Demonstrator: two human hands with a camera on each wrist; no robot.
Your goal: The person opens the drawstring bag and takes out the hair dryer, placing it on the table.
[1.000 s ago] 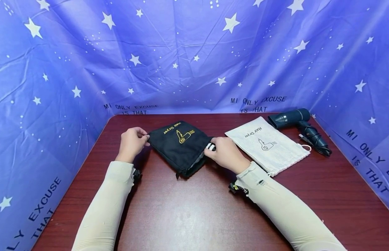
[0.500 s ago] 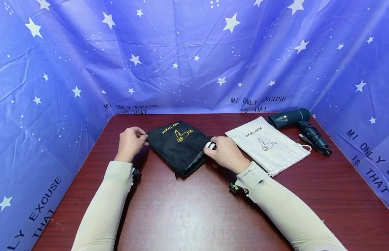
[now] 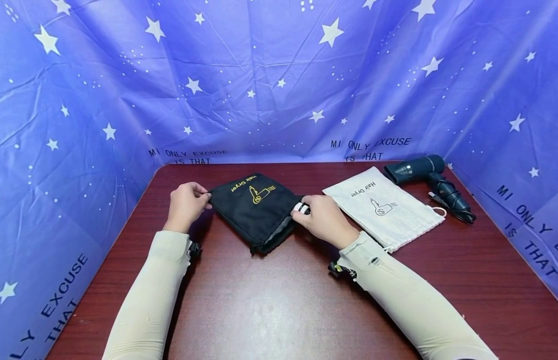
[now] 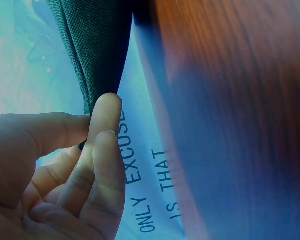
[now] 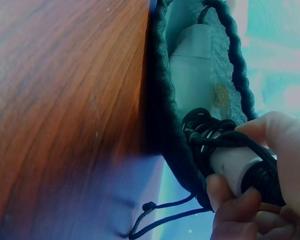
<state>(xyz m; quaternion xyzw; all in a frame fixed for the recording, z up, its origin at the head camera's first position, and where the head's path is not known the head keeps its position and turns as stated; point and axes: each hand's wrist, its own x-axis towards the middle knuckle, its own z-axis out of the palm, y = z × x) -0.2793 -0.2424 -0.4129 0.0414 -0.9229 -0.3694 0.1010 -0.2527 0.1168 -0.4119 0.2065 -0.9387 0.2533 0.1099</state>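
A black drawstring pouch [image 3: 243, 212] printed "Hair Dryer" in yellow lies tilted at mid-table. My left hand [image 3: 186, 204] pinches its left corner between thumb and fingers; the left wrist view shows the pouch cloth [image 4: 97, 55] at the fingertips. In the right wrist view, a white hair dryer [image 5: 190, 75] sits inside the pouch's mouth, with black cord [image 5: 205, 125] wound around its handle. My right hand [image 3: 326, 220] grips the handle end at the pouch's opening, thumb on one side, fingers on the other. From the head view, the dryer's body is hidden within the pouch.
To the right lies a white drawstring pouch [image 3: 380, 210], also printed "Hair Dryer". Behind it is a dark hair dryer [image 3: 416, 170] with its cord wrapped on the handle. A blue star-patterned curtain [image 3: 261, 85] surrounds the wooden table [image 3: 261, 310].
My left hand and the black pouch have shifted slightly left. The right hand has barely moved and keeps its grip on the dryer handle.
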